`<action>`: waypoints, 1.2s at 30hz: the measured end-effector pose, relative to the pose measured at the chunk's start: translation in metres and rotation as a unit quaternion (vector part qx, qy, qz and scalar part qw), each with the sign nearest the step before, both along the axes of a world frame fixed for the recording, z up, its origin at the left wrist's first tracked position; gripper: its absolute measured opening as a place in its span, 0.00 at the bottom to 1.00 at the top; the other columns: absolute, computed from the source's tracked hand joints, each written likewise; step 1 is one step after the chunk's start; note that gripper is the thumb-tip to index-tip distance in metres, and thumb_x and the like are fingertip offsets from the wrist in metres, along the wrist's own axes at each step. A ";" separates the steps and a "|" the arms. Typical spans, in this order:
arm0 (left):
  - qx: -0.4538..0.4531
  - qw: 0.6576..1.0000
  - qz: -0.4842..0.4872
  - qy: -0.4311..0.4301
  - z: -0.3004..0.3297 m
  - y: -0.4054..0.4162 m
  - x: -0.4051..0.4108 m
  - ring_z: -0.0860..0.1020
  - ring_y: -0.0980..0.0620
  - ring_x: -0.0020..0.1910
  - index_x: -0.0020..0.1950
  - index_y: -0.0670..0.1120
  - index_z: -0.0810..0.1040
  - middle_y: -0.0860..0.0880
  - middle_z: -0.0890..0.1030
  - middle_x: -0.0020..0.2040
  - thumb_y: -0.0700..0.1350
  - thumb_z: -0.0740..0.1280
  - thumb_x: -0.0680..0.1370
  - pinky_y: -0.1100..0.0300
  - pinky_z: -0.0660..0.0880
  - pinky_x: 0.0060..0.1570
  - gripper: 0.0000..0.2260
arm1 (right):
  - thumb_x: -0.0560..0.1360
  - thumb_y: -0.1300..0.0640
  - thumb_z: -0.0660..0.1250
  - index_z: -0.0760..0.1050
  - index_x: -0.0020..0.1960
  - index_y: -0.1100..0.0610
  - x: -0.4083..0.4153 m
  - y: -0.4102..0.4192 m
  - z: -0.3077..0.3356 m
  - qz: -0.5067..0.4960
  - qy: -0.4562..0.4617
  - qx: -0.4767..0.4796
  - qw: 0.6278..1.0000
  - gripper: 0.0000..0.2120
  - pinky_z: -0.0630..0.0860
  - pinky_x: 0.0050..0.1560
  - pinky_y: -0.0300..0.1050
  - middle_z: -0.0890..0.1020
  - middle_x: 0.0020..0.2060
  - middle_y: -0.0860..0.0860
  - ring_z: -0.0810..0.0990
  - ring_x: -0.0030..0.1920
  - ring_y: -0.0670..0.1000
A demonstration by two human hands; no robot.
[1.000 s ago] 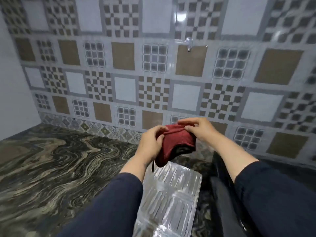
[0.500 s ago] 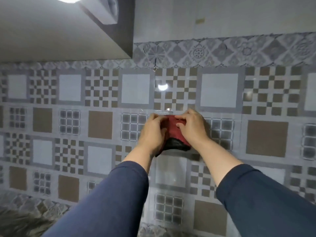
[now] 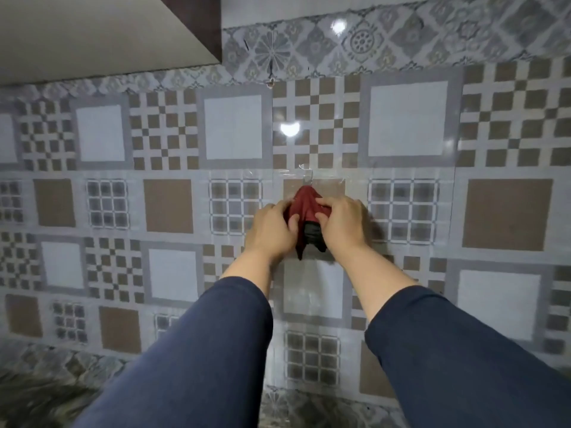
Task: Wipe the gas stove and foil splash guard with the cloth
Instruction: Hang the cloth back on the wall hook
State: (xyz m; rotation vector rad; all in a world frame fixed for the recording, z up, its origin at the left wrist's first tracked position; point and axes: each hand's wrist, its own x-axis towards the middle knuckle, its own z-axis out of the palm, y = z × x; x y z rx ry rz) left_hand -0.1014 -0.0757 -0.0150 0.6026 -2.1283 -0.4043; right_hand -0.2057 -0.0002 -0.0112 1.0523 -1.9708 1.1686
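Observation:
A dark red cloth (image 3: 304, 205) with a black part at its bottom hangs against the patterned tile wall, its top tip up at a clear hook or tape patch (image 3: 309, 176). My left hand (image 3: 273, 227) pinches the cloth's left side. My right hand (image 3: 341, 222) grips its right side. Both hands are raised at mid-wall height, close together. The gas stove and the foil splash guard are out of view.
A patterned brown, white and grey tile wall (image 3: 173, 205) fills the view. A cabinet underside (image 3: 102, 32) juts out at the top left. A strip of marbled dark countertop (image 3: 40, 396) shows along the bottom edge.
The view has tilted up from the countertop and foil to the wall. Both hands lifted the cloth from above the counter up against the tiles, and its top now reaches the hook.

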 end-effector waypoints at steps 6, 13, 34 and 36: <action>0.101 0.994 0.029 -0.035 -0.021 0.026 0.045 0.59 0.40 0.73 0.75 0.54 0.62 0.42 0.61 0.74 0.46 0.61 0.79 0.49 0.57 0.72 0.24 | 0.77 0.57 0.64 0.73 0.65 0.41 0.023 0.037 -0.005 0.007 -0.130 0.033 0.991 0.19 0.67 0.53 0.41 0.70 0.61 0.50 0.66 0.56 0.51; 0.119 0.969 0.032 -0.212 -0.059 0.083 0.136 0.73 0.44 0.66 0.66 0.48 0.75 0.45 0.76 0.66 0.44 0.60 0.79 0.53 0.70 0.65 0.15 | 0.79 0.59 0.61 0.74 0.64 0.44 0.112 0.103 -0.049 0.028 -0.099 0.303 0.947 0.17 0.60 0.68 0.56 0.67 0.68 0.53 0.60 0.70 0.58; 0.367 0.844 0.246 -0.303 -0.294 0.173 0.507 0.74 0.46 0.65 0.66 0.48 0.76 0.47 0.76 0.67 0.39 0.60 0.79 0.60 0.69 0.62 0.17 | 0.75 0.58 0.65 0.82 0.55 0.47 0.405 0.096 -0.288 0.360 -0.016 0.566 0.742 0.12 0.76 0.53 0.47 0.83 0.54 0.54 0.80 0.56 0.57; 0.372 0.837 0.271 -0.297 -0.311 0.171 0.521 0.74 0.46 0.65 0.68 0.52 0.74 0.48 0.75 0.68 0.41 0.60 0.79 0.58 0.71 0.61 0.18 | 0.74 0.58 0.66 0.81 0.56 0.48 0.421 0.085 -0.304 0.373 -0.009 0.577 0.726 0.13 0.75 0.53 0.46 0.83 0.54 0.55 0.80 0.56 0.57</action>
